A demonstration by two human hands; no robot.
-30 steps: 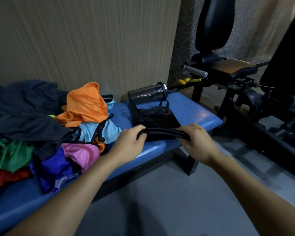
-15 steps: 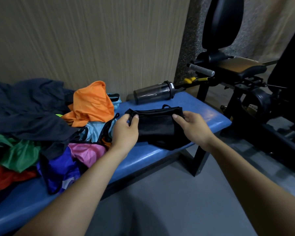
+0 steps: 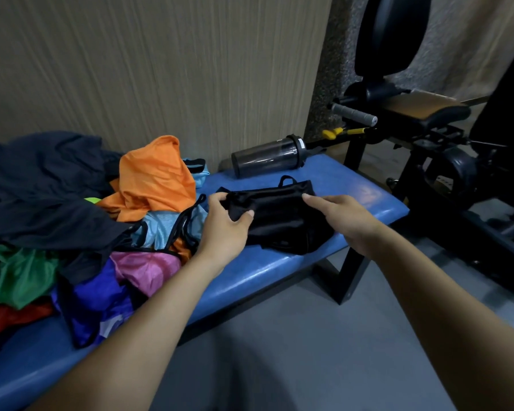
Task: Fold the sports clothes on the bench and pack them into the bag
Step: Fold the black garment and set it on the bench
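A black fabric piece (image 3: 282, 223) with a thin strap loop at its far edge lies folded on the blue bench (image 3: 279, 271); whether it is a garment or the bag I cannot tell. My left hand (image 3: 224, 229) pinches its left edge between thumb and fingers. My right hand (image 3: 339, 221) rests on its right side with the index finger stretched out. A loose pile of sports clothes covers the bench to the left: an orange top (image 3: 152, 179), a dark navy garment (image 3: 42, 188), a light blue piece (image 3: 161, 226), and pink (image 3: 146, 268), purple (image 3: 92, 301) and green (image 3: 15, 277) ones.
A dark shaker bottle (image 3: 267, 160) lies on its side at the back of the bench by the wall. A black gym machine (image 3: 428, 129) with a padded seat stands close on the right. Grey floor runs below the bench's front edge.
Both hands carried the near edge of the black piece away from me and laid it over. The left hand now pinches the left edge; the right hand has loosened onto the top.
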